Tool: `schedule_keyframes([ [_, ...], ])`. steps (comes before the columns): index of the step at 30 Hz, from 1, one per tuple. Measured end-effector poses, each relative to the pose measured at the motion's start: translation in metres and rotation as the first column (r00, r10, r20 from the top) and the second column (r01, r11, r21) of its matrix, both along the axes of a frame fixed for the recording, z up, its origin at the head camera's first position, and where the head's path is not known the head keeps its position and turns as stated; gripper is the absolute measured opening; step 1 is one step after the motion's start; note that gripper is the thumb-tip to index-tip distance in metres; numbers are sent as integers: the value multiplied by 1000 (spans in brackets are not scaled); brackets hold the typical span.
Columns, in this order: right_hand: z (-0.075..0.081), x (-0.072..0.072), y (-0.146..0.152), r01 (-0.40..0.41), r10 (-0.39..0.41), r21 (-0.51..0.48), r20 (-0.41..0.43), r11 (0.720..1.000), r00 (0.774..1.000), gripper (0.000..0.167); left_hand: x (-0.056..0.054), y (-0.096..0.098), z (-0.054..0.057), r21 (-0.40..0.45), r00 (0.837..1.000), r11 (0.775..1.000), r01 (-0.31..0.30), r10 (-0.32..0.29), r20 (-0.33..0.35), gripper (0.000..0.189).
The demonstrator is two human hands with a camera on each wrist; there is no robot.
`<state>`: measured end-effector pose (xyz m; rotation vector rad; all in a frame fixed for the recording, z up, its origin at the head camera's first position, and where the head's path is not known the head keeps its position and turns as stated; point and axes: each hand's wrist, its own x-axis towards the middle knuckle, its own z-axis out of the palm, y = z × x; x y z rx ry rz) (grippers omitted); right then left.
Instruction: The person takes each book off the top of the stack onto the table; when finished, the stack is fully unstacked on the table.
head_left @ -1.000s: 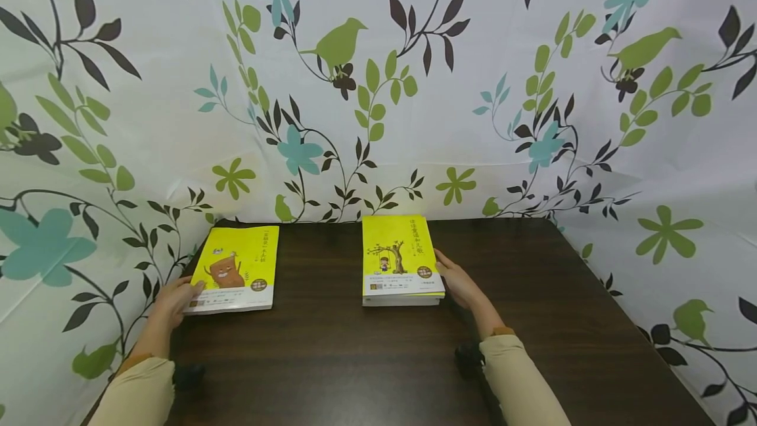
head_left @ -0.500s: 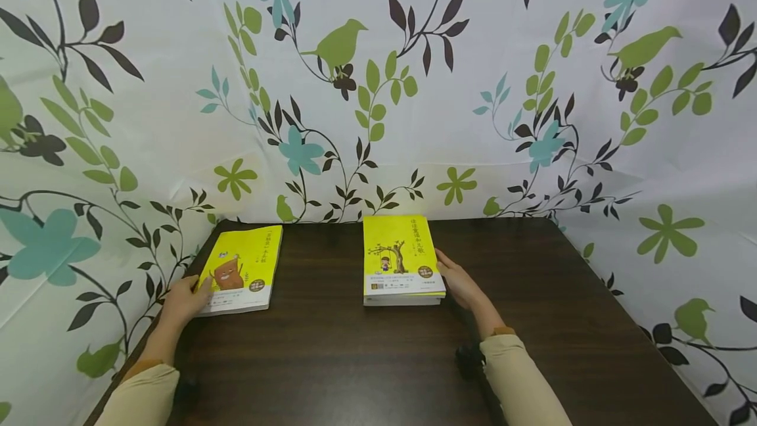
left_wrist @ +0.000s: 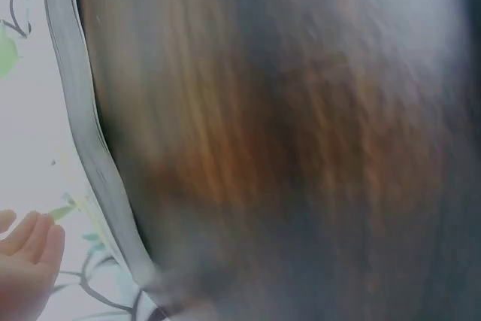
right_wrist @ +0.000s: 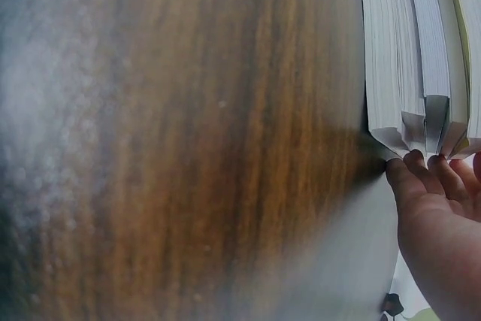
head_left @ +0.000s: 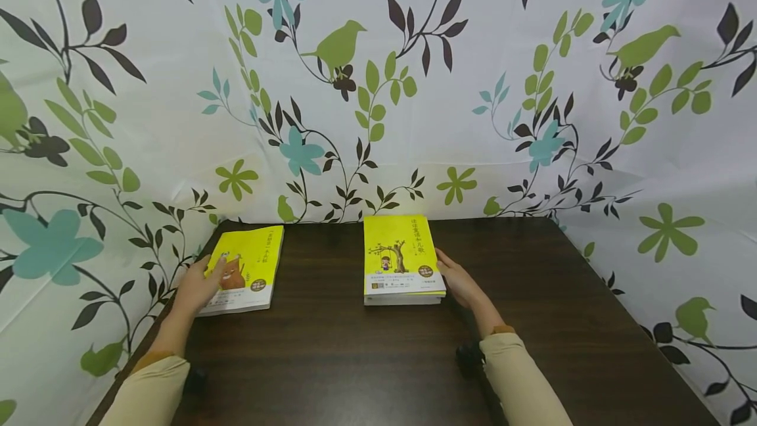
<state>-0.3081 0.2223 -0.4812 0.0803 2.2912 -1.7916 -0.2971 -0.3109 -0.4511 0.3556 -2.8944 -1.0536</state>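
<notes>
On the left of the table lies a yellow-and-white book [head_left: 253, 261] with a brown cartoon figure on its cover. My left hand [head_left: 200, 286] is at its left side, overlapping the cover in the head view. In the left wrist view the fingers [left_wrist: 36, 238] look loosely bent, with nothing between them. A stack of books [head_left: 395, 252] stands near the middle, its top one yellow with a tree and a child on a swing. My right hand [head_left: 464, 283] rests against the stack's right side, extended fingertips [right_wrist: 413, 159] at the edges of several books.
The dark wood-grain table [head_left: 331, 360] runs up to a white cloth [head_left: 378, 176] printed with birds, leaves and flowers, which hangs behind it and on both sides.
The left book has shifted slightly right. My left hand has moved from its lower left corner rightward and up along its left side. My right hand and the stack stay put.
</notes>
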Motion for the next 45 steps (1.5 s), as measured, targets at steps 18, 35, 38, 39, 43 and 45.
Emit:
schedule_keyframes([
  [18,0,-2,3,-8,9,-10,11,1000,1000,56,-6,50,17,38,988,991,125,-121,-98,95],
  [35,-1,-3,5,-21,21,-16,2,1000,1000,55,-11,89,14,54,967,971,234,-227,-113,85],
  [38,-2,-3,5,-23,23,-8,-4,1000,1000,55,-12,97,13,43,958,965,258,-249,-141,81],
  [39,-2,-3,4,-23,23,-7,-5,1000,1000,55,-13,99,13,40,956,964,261,-253,-150,81],
  [43,-3,-3,4,-21,20,-10,-7,1000,1000,55,-16,108,8,55,944,955,291,-277,-179,78],
  [45,-2,-2,5,-23,23,-9,-10,1000,1000,55,-17,112,7,66,939,951,304,-287,-190,77],
])
